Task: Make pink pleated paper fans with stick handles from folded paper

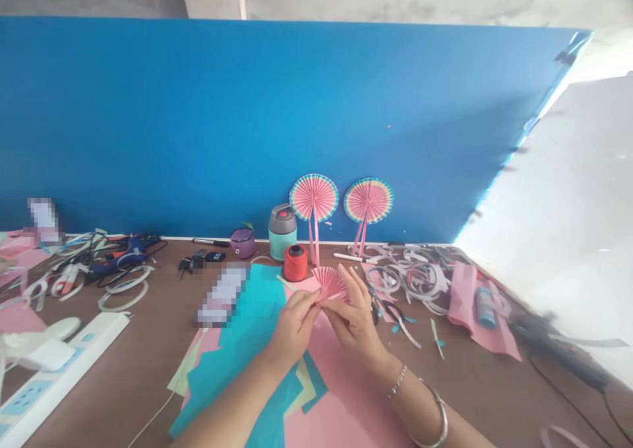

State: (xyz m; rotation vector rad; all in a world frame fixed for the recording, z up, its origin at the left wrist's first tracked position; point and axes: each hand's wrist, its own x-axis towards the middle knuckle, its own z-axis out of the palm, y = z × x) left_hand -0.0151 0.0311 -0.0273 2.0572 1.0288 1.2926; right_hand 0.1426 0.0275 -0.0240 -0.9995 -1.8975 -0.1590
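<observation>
My left hand (293,326) and my right hand (353,317) meet over the middle of the table and both pinch a small pleated pink paper fan (330,283), which spreads upward between the fingertips. The right wrist wears metal bangles. Under the hands lie sheets of pink paper (341,395) and teal paper (247,342). Two finished round paper fans, one on the left (314,198) and one on the right (368,201), lean against the blue board (247,125) behind.
An orange thread spool (295,262), a teal cup (282,230) and a purple pot (242,242) stand near the board. Scissors and paper strips (420,280) lie right. A glue gun (121,256), tape rings and a white power strip (54,382) lie left.
</observation>
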